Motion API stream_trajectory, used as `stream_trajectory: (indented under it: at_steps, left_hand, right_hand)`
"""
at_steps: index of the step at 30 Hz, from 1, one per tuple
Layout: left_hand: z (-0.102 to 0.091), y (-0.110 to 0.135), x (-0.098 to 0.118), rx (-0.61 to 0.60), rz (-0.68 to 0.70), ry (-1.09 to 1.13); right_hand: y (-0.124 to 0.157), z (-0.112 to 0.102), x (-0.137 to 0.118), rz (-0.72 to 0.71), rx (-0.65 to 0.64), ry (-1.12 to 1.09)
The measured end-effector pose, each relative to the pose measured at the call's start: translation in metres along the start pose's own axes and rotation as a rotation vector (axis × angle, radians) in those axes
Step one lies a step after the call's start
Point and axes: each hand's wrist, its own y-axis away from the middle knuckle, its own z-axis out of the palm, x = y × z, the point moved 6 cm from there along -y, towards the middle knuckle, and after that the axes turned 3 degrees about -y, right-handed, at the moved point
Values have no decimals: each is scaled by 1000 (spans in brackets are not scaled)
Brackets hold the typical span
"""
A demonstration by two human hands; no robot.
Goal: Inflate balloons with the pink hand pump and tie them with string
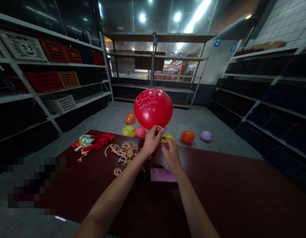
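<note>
A large inflated red balloon (153,107) with "hello kitty" printed on it stands above the far edge of the table. My left hand (152,140) is closed, pinching the balloon at its lower end; the neck is mostly hidden by the fingers. Just to the right, my right hand (170,153) is raised with thumb and forefinger apart, and I see nothing between them. Below the hands, a pink-purple object with a smooth, tube-like surface (162,175) lies on the table, partly covered by my right wrist. Left of my forearm is a tangled heap of beige cord (125,152).
Uninflated balloons (97,142) in several colours lie at the left of the dark red table (229,185). Inflated balloons rest on the floor beyond, among them an orange balloon (188,136) and a purple balloon (206,136). Shelves with crates (43,82) stand around.
</note>
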Motion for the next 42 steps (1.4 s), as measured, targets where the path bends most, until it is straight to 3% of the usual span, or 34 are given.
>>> stream_trajectory:
  at_steps: [4,7,9,12,15,18,22,26,30,35,40,42]
  left_hand:
    - [-1,-8,-19,-20,17,-254]
    - [8,-29,-41,-153,12,-480]
    - [18,-41,-61,-349,-63,-614]
    - [18,-48,-80,-554,-186,-752]
    - [-1,-40,-82,-594,-190,-796]
    - [-45,-22,-78,-497,-212,-815]
    - [-132,13,-65,-229,-274,-812]
    - [-219,67,-48,51,-332,-834]
    - [-275,124,-32,241,-291,-960]
    - [-314,160,-32,538,-438,-1038]
    - [-314,155,-42,523,-645,-1044]
    - [-311,153,-42,525,-704,-1073]
  right_hand:
    - [83,-7,-8,-107,-155,344]
    - [128,-13,-20,-222,-212,524]
    - [139,-14,-24,-269,-205,601]
    - [139,-11,-23,-303,-216,685]
    - [134,-7,-22,-331,-223,719]
    - [134,-9,-22,-341,-194,750]
    - [136,-11,-23,-372,-226,738]
    - [135,-14,-27,-337,-241,671]
    - [131,-8,-41,-194,-218,546]
    - [127,19,-60,94,-129,218]
    - [146,55,-44,647,-314,-414]
    - [155,58,-39,779,-325,-587]
